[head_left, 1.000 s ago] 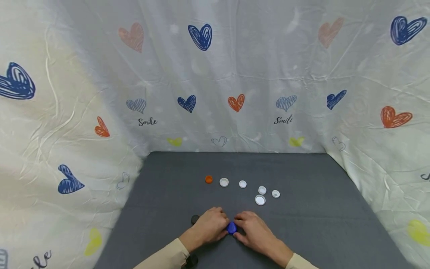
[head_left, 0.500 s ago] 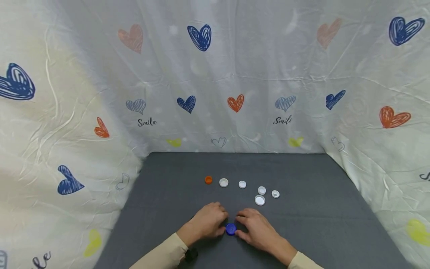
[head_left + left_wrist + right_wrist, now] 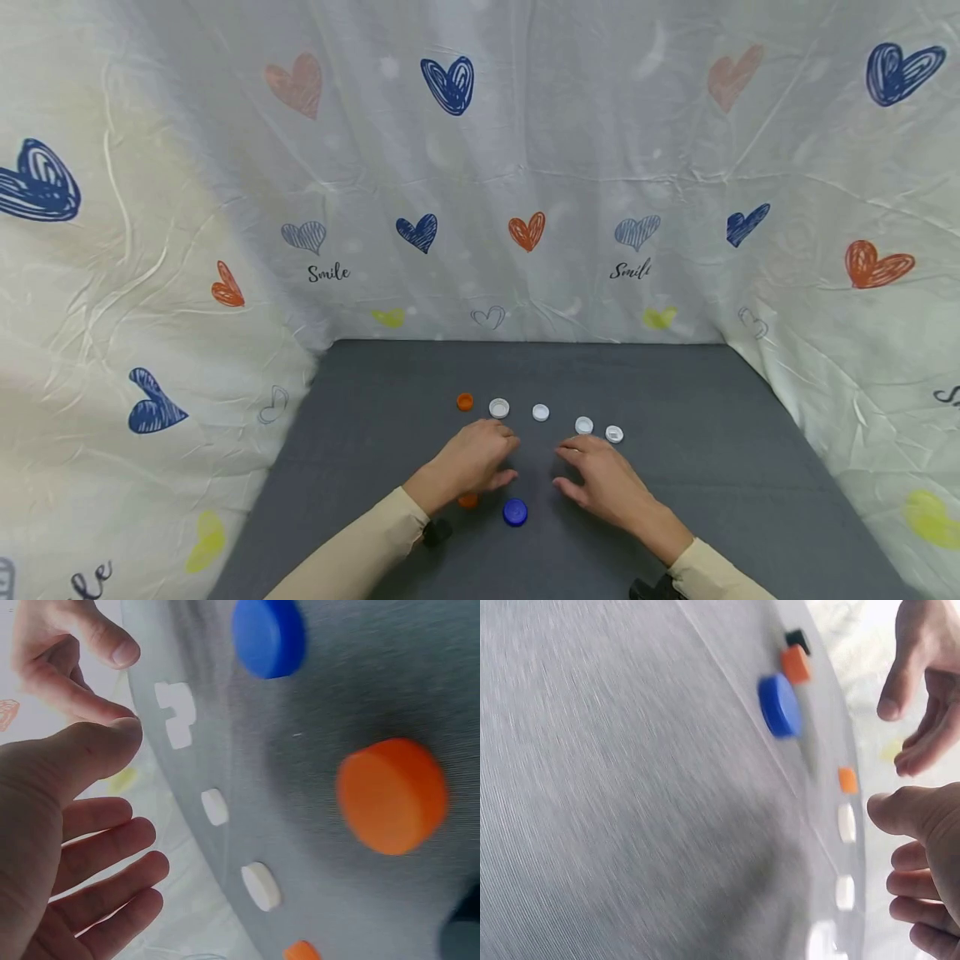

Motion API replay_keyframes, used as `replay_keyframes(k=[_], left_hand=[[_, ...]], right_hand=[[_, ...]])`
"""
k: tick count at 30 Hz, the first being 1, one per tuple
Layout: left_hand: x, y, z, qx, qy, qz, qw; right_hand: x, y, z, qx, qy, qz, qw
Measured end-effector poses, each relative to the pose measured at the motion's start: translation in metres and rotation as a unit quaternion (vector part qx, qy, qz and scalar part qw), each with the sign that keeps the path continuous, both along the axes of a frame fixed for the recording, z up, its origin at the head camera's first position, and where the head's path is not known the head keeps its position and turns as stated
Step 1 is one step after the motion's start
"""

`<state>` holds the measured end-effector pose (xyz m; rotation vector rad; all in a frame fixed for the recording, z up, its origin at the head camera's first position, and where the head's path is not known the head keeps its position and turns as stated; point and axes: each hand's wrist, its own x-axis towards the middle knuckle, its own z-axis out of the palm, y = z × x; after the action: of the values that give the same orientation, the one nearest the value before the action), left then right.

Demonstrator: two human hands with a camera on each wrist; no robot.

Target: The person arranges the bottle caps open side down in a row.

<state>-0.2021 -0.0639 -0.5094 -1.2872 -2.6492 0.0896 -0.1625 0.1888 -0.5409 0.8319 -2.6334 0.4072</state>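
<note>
A round blue bottle cap (image 3: 515,512) lies on the grey cloth in front of both hands, with no finger on it. My left hand (image 3: 474,457) is held forward and to the left of it, fingers loosely bent and holding nothing. Below that hand's wrist an orange cap (image 3: 468,501) is partly hidden; the left wrist view shows this orange cap (image 3: 392,795) whole. To the right, my right hand (image 3: 603,482) hovers with thumb and fingers apart and nothing between them. In the right wrist view the blue cap (image 3: 780,705) stands well apart from the right hand (image 3: 937,847).
Farther back is a loose row: another orange cap (image 3: 465,402), then white caps (image 3: 498,408) running rightward to the smallest one (image 3: 614,434). A dark cap (image 3: 798,642) sits beyond the near orange one. A heart-printed curtain (image 3: 480,167) encloses the grey table (image 3: 712,400).
Both hands have left the blue cap and moved forward and apart; it stays behind on the cloth. The near orange cap has come into view, and the right hand now covers the large white cap.
</note>
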Motion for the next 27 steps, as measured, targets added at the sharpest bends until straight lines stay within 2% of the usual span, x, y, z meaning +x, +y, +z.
replay_keyframes(k=[7, 11, 16, 21, 27], left_hand=[[-0.016, 0.02, 0.005, 0.013, 0.001, -0.008, 0.9999], [-0.023, 0.031, 0.005, 0.019, -0.002, -0.001, 0.9998], [-0.032, 0.044, 0.006, 0.009, -0.004, 0.014, 0.9999], [-0.04, 0.059, 0.006, 0.005, -0.023, 0.024, 0.9994], [-0.046, 0.074, -0.001, 0.014, -0.039, 0.025, 0.9988]], right_hand=[[-0.014, 0.026, 0.011, -0.004, 0.018, -0.028, 0.9995], [-0.02, 0.04, 0.014, -0.001, 0.015, -0.048, 0.9987], [-0.025, 0.051, 0.011, 0.004, 0.003, -0.062, 0.9981], [-0.029, 0.057, 0.006, 0.0, -0.006, -0.059, 0.9982], [-0.032, 0.06, 0.0, 0.008, -0.018, -0.063, 0.9978]])
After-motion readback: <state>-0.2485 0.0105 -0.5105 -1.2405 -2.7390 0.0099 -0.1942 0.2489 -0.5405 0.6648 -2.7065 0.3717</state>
